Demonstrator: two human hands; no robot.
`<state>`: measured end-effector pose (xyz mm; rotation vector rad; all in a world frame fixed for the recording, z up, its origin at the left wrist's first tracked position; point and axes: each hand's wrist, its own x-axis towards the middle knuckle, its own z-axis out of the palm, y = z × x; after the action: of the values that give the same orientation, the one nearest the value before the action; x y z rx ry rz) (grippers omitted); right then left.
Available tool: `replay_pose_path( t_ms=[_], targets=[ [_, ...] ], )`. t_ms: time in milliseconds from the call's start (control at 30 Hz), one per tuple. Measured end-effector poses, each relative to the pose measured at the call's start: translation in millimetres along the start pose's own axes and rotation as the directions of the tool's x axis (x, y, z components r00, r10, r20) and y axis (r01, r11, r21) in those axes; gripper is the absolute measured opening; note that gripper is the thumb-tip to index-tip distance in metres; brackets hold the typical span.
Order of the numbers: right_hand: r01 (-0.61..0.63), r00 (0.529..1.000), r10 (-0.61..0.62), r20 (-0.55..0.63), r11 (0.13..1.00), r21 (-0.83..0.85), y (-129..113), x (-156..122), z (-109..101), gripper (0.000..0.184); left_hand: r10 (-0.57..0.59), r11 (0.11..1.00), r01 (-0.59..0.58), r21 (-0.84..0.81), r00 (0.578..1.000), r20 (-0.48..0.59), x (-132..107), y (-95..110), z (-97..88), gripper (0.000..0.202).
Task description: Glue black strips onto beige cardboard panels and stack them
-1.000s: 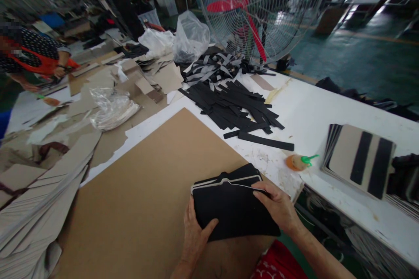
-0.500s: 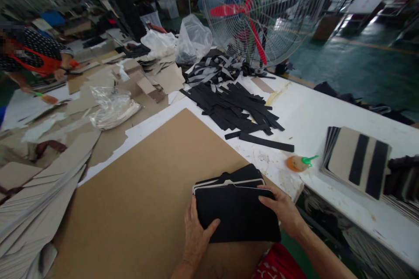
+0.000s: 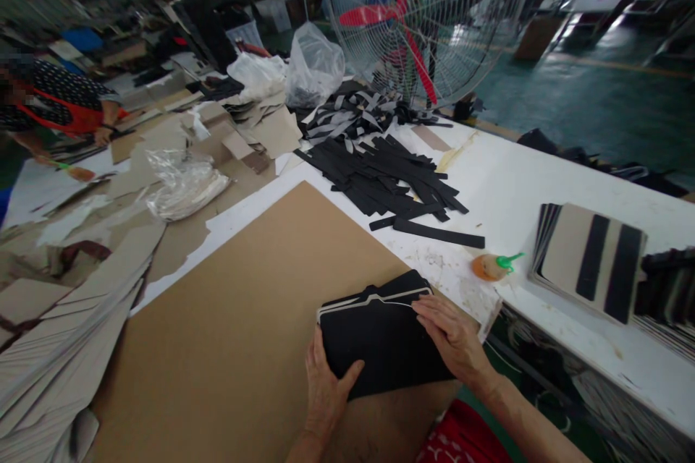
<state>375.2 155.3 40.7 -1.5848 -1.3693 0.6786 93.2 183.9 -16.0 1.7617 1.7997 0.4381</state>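
Note:
A black panel [image 3: 380, 347] with a small tab on its upper edge lies on top of a few similar pieces with light edges, on a large brown board [image 3: 228, 318]. My left hand [image 3: 329, 383] holds the left side of the black panel, thumb over its face and fingers along the edge. Across the panel's upper right part lies my right hand [image 3: 453, 340], fingers stretched out and close together. Its palm side is hidden. Right of the board, an orange bottle with a green nozzle [image 3: 489, 268] lies on the white table [image 3: 499, 181].
Beyond the board are black strips [image 3: 391, 181] and a fan [image 3: 413, 14]. Stacked beige panels with black bands [image 3: 591, 253] stand at right. Cardboard sheets [image 3: 81, 333] and a clear plastic bag [image 3: 184, 184] lie at left. A person [image 3: 59, 98] works at far left.
My right hand has gone from gripping the panel's right corner to lying flat over its upper right part. The panel's right side has turned slightly upward. My left hand stays at the left edge.

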Motion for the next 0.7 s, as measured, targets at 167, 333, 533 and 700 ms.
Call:
replay_pose_path(
  t_ms=[167,333,533,700],
  targets=[
    [-0.279,0.956,0.292,-0.035,0.937,0.212,7.8,-2.6,1.3,0.036,0.033,0.998,-0.031,0.045,0.999,-0.026,0.0,-0.1,3.1,0.099],
    [-0.515,0.857,0.494,0.149,0.830,0.214,8.0,-2.6,-8.0,0.033,0.049,0.996,-0.046,0.078,0.998,-0.039,-1.3,4.2,3.5,0.097],
    [-0.001,0.980,-0.039,0.194,0.979,0.202,-4.6,-11.8,-17.3,0.024,0.058,0.997,-0.055,0.049,0.996,-0.062,-1.2,-0.1,4.2,0.100],
    [0.204,0.954,-0.246,0.172,0.951,0.233,-10.3,-20.1,-20.7,0.037,-0.021,0.998,0.017,-0.060,0.997,-0.070,-4.1,-5.3,5.5,0.109]
  ],
)
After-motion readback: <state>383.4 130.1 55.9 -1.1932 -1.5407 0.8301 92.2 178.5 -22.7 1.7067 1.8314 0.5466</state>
